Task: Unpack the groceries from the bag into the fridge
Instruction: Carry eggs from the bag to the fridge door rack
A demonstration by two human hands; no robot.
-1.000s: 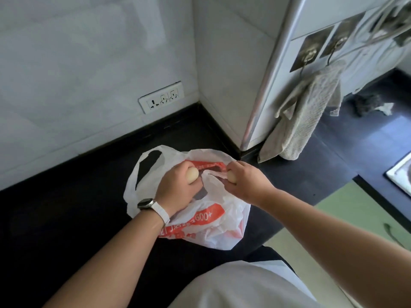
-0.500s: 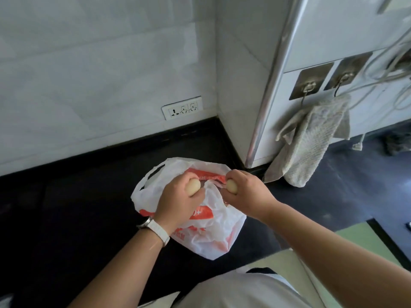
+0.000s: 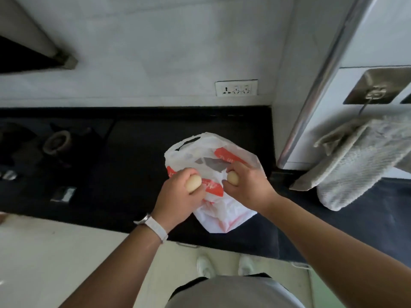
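White plastic bag [image 3: 222,216] with orange-red panels and blurred white lettering, against a black worktop [image 3: 133,174]. The left egg [image 3: 193,182] and the right egg [image 3: 233,177] are both pale beige. The wall [image 3: 155,52] is whitish grey and the socket plate [image 3: 236,87] white. The fridge [image 3: 367,41] is white with a silver edge strip [image 3: 322,74]. The towel [image 3: 360,167] is off-white with a waffle weave. The watch strap [image 3: 155,228] and shoes [image 3: 204,266] are white, and the floor [image 3: 55,252] is cream.
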